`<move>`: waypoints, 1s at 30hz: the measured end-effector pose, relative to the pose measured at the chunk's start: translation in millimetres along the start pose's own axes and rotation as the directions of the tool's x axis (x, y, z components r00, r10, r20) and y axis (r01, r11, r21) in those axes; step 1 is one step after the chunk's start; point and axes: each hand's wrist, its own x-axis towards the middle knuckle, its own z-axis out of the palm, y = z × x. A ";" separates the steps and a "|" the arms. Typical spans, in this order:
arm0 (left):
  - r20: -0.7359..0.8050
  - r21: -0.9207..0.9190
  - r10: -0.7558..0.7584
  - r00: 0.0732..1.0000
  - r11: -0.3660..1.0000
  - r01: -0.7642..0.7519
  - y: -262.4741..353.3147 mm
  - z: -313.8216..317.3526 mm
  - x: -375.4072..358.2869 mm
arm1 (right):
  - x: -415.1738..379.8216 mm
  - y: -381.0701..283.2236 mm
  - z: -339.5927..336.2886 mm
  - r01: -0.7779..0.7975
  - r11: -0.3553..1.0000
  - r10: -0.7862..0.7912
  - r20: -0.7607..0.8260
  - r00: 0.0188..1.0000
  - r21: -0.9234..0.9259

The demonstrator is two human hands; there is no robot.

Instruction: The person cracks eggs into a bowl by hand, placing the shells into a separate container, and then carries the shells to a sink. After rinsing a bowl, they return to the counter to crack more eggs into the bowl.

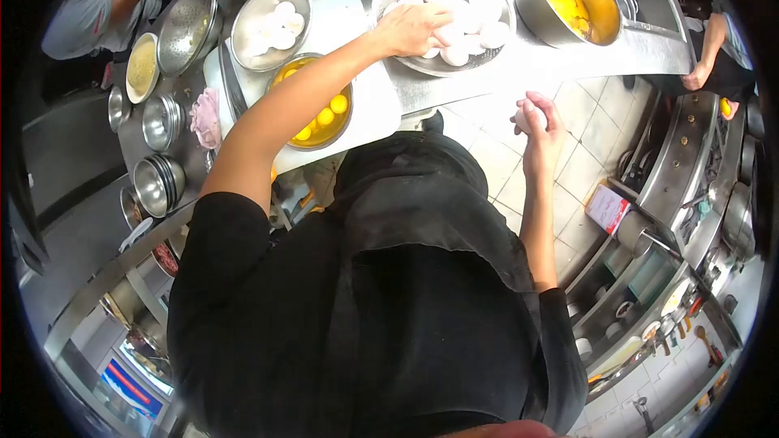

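My left hand [412, 30] reaches into a perforated metal colander [388, 55] heaped with white eggs [480, 8]. Its fingers are curled round an egg near the colander's left side. To the right, over the floor beyond the table's edge, my right hand [542, 120] holds another white egg [531, 118] in closed fingers. Beneath my left forearm sits a metal bowl of cracked eggs [324, 116], partly hidden by the arm. A deep metal pot [535, 15] with more yolks [565, 6] stands right of the colander.
A metal bowl [240, 53] with white eggs or shells stands at left. Beyond it are a colander [185, 30], stacked bowls [154, 182] and a pink cloth [206, 118]. One person [97, 12] works at upper left, another person's hand [695, 79] shows at right.
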 end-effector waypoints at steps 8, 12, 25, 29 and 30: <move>-0.321 -0.432 -0.364 0.874 0.878 0.207 45.4 -37.0 -33.4 | 11.8 -68.4 63.2 0.524 0.823 -0.465 0.271 0.843 -0.218; -0.460 -0.349 -0.406 0.790 0.900 0.259 73.5 -73.2 -82.3 | 13.4 -90.6 122.4 0.972 0.216 -0.958 0.174 0.230 -0.096; -0.578 -0.339 -0.628 0.521 0.766 0.547 84.0 -90.1 -235.7 | -16.3 -54.2 239.5 0.170 0.973 0.042 0.845 0.533 -0.156; -0.574 -0.374 -0.643 0.507 0.757 0.536 83.3 -85.4 -247.1 | -25.8 -48.3 257.1 0.263 0.942 0.027 0.828 0.561 -0.210; -0.576 -0.369 -0.644 0.505 0.755 0.542 78.8 -83.7 -248.8 | -27.6 -47.1 257.9 0.441 0.880 -0.103 0.835 0.541 -0.177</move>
